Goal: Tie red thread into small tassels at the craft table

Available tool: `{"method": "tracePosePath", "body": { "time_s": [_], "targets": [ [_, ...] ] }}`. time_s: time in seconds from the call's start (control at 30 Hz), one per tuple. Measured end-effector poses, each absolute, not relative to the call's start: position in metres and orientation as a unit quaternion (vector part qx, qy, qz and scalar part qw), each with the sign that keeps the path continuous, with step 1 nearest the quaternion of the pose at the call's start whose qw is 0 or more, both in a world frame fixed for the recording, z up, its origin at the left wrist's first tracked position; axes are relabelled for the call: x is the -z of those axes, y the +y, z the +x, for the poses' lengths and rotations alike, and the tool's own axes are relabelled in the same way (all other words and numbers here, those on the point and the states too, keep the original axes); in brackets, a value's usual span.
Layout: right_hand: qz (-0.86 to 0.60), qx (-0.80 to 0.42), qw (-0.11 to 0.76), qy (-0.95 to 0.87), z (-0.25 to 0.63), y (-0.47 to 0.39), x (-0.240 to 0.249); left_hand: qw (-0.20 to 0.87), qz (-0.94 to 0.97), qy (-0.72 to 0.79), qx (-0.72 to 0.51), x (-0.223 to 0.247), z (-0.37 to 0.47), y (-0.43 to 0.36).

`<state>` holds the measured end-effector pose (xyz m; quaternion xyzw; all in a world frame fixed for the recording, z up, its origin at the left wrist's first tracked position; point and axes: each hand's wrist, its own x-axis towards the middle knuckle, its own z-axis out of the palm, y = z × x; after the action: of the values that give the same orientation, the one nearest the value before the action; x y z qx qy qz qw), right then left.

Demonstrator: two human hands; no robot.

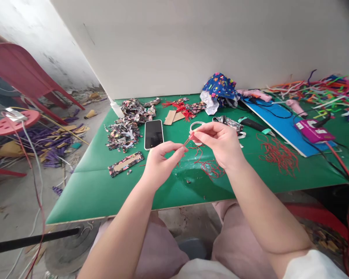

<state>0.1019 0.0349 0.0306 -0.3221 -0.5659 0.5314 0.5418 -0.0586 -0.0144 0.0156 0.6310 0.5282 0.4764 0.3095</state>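
Observation:
Between my two hands, above the middle of the green table, a short length of red string (188, 140) is stretched. My left hand (163, 162) pinches its lower end between thumb and fingertips. At the upper end, my right hand (219, 140) grips the string the same way. Behind the right fingertips is a white ring, perhaps a tape roll (196, 126), partly covered. Below the hands lies a loose tangle of red strings (211, 169). A phone (154, 133) rests just beyond my left hand, and a flat patterned fabric strip with a tan middle (126, 164) lies to its left.
Patterned fabric scraps (123, 131) and a white bottle (116, 109) are at the left. Farther right are a utility knife (255, 126), more red strings (279, 154), a blue board (275, 124), pink glue guns (257, 95) and a purple power box (314, 131). Cables hang over the right edge.

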Motion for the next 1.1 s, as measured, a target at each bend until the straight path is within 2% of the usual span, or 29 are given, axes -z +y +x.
{"method": "tracePosePath", "body": {
  "time_s": [0.63, 0.83, 1.1],
  "targets": [
    [-0.342, -0.513, 0.539, -0.574, 0.101, 0.031, -0.038, 0.344, 0.607, 0.529, -0.484, -0.012, -0.056, -0.014],
    [-0.360, -0.414, 0.523, -0.653, 0.106, 0.032, -0.034, 0.299, 0.625, 0.547, -0.470, -0.013, -0.058, -0.013],
    [-0.393, -0.272, 0.446, -0.757, 0.115, 0.025, -0.043, 0.258, 0.651, 0.560, -0.443, -0.015, -0.064, -0.011]
  ]
}}
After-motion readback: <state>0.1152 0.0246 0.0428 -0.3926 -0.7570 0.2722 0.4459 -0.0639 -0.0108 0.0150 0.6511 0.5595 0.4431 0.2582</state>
